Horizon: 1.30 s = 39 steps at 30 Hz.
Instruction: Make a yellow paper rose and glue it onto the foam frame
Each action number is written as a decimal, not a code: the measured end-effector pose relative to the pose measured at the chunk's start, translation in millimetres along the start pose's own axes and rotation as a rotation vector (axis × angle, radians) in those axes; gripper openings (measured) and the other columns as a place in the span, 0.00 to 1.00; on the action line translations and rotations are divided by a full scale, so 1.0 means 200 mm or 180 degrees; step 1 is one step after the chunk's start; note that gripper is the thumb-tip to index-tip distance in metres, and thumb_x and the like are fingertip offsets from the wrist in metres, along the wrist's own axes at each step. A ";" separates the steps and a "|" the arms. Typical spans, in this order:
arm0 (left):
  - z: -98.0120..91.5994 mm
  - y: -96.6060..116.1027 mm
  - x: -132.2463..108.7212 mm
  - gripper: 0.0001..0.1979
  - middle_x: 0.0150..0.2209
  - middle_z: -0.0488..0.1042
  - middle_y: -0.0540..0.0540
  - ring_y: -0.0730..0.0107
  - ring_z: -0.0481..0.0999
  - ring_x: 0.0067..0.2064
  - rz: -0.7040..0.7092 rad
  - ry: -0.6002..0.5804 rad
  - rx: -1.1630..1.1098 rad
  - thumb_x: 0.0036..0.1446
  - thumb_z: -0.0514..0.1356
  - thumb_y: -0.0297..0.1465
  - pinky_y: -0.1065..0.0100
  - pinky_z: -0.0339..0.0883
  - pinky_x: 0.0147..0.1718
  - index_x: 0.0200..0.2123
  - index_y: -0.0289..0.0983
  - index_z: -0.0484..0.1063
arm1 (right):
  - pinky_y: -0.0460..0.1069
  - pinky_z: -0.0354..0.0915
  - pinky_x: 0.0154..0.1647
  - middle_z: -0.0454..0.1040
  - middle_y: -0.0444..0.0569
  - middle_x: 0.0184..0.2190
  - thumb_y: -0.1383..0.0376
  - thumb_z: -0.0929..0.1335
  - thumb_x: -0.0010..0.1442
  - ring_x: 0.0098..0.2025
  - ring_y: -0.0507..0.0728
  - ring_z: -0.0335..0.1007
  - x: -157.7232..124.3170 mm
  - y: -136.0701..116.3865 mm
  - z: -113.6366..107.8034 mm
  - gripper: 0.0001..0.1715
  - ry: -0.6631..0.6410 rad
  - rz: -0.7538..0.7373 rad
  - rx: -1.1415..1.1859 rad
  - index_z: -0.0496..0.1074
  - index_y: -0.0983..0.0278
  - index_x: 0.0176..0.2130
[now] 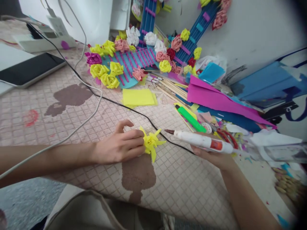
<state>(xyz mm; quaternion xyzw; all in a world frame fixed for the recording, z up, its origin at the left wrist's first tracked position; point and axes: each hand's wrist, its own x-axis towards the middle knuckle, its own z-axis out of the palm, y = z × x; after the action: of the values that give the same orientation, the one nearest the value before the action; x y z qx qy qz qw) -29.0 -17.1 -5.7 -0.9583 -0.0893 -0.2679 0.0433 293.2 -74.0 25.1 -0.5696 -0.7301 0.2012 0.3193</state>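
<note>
In the head view, a yellow paper flower [151, 142] with pointed petals rests low over the patterned tablecloth. My left hand [122, 142] has its fingers curled against the flower's left side, holding it; the fingertips are partly hidden. To the right, my right hand [213, 157] grips a white hot glue gun [199, 139] with an orange-red patch. Its dark nozzle points left toward the flower, a short gap away from the petals.
A black cable [124, 104] and a white cable [82, 123] cross the table. Behind lie yellow paper sheets [139, 97], a green marker [192, 118], magenta paper [218, 100] and a blue craft piece covered in paper flowers [127, 68]. A phone [31, 68] lies left, red scissors [227, 137] right.
</note>
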 end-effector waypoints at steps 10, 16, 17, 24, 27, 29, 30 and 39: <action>0.00 0.00 0.00 0.17 0.37 0.76 0.52 0.67 0.68 0.49 0.0109 -0.0167 -0.0022 0.67 0.43 0.24 0.57 0.47 0.55 0.36 0.41 0.69 | 0.51 0.65 0.32 0.69 0.48 0.33 0.57 0.66 0.60 0.35 0.55 0.67 -0.02 -0.11 0.02 0.10 -0.1256 -0.1001 -0.0005 0.69 0.61 0.37; 0.01 -0.01 0.00 0.17 0.35 0.75 0.52 0.69 0.69 0.47 0.0199 0.0029 0.0036 0.68 0.42 0.23 0.57 0.48 0.53 0.35 0.39 0.69 | 0.48 0.62 0.31 0.66 0.48 0.32 0.58 0.64 0.62 0.33 0.53 0.65 -0.02 -0.15 0.07 0.10 -0.1581 -0.0912 -0.0024 0.68 0.63 0.35; 0.01 -0.01 0.00 0.17 0.35 0.76 0.52 0.69 0.69 0.47 0.0202 0.0042 0.0027 0.68 0.42 0.23 0.57 0.48 0.53 0.35 0.39 0.68 | 0.48 0.62 0.31 0.66 0.48 0.32 0.59 0.64 0.62 0.33 0.53 0.65 -0.02 -0.15 0.08 0.10 -0.1598 -0.0885 -0.0018 0.67 0.63 0.34; 0.00 0.00 0.00 0.15 0.35 0.76 0.52 0.70 0.71 0.47 0.0149 -0.0051 -0.0056 0.68 0.43 0.24 0.57 0.48 0.53 0.34 0.39 0.67 | 0.48 0.58 0.31 0.64 0.46 0.31 0.60 0.63 0.63 0.32 0.52 0.62 -0.04 -0.14 0.10 0.10 -0.1745 -0.0783 -0.0097 0.65 0.63 0.32; 0.00 -0.01 0.01 0.16 0.35 0.76 0.50 0.69 0.71 0.46 0.0187 0.0011 -0.0089 0.68 0.43 0.24 0.57 0.49 0.51 0.35 0.38 0.67 | 0.48 0.57 0.31 0.63 0.45 0.31 0.60 0.63 0.62 0.32 0.52 0.61 -0.04 -0.13 0.10 0.10 -0.1834 -0.0687 -0.0120 0.65 0.63 0.32; 0.00 -0.01 0.01 0.16 0.35 0.77 0.50 0.68 0.71 0.46 0.0194 0.0013 -0.0101 0.68 0.42 0.24 0.57 0.50 0.50 0.35 0.37 0.68 | 0.48 0.56 0.30 0.63 0.45 0.31 0.59 0.64 0.62 0.31 0.51 0.61 -0.05 -0.13 0.10 0.10 -0.1868 -0.0630 -0.0140 0.64 0.63 0.31; 0.01 -0.01 0.00 0.16 0.36 0.77 0.50 0.68 0.71 0.46 0.0198 0.0007 -0.0106 0.68 0.42 0.24 0.57 0.50 0.50 0.35 0.37 0.68 | 0.48 0.56 0.30 0.62 0.45 0.31 0.59 0.64 0.62 0.31 0.51 0.60 -0.05 -0.13 0.10 0.11 -0.1873 -0.0615 -0.0149 0.64 0.63 0.31; 0.01 -0.01 0.00 0.16 0.36 0.77 0.50 0.68 0.71 0.46 0.0208 0.0013 -0.0083 0.68 0.42 0.24 0.58 0.51 0.49 0.35 0.37 0.68 | 0.47 0.53 0.28 0.61 0.43 0.29 0.58 0.63 0.63 0.29 0.50 0.59 -0.04 -0.13 0.10 0.14 -0.1857 -0.0579 -0.0235 0.61 0.63 0.29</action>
<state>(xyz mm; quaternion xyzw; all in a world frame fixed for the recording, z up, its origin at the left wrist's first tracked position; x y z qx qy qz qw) -27.7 -15.7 -6.6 -0.9607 -0.0544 -0.2694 0.0397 261.4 -88.4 25.6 -0.4313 -0.8458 0.3002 0.0920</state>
